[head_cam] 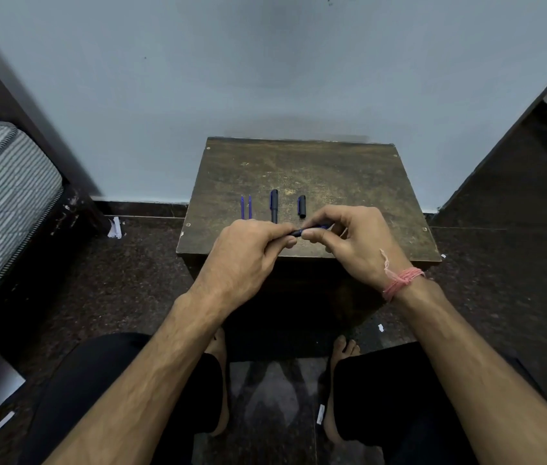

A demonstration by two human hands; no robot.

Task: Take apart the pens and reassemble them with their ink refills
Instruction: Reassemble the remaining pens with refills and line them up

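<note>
**Inspector:** Pens are the subject. Start with the largest item.

**Assistant:** A worn brown table stands under both hands. The left hand and the right hand meet above its near edge, fingertips almost touching.

**Inspector:** State of each hand?

**Assistant:** Left hand curled, thumb and fingers pinching one end of a dark pen body. Right hand pinching the other end, where the body shows blue. The pen lies roughly level between them, clear of the tabletop. A pink thread band sits on the right wrist.

**Inspector:** Loose parts?

**Assistant:** All lie beyond the hands, pointing away from the person. A capped black pen is just past the left hand's knuckles. A short black cap with a blue clip is past the right hand's fingers, well apart from the pen. Two thin blue refills lie side by side, furthest to the left.
</note>
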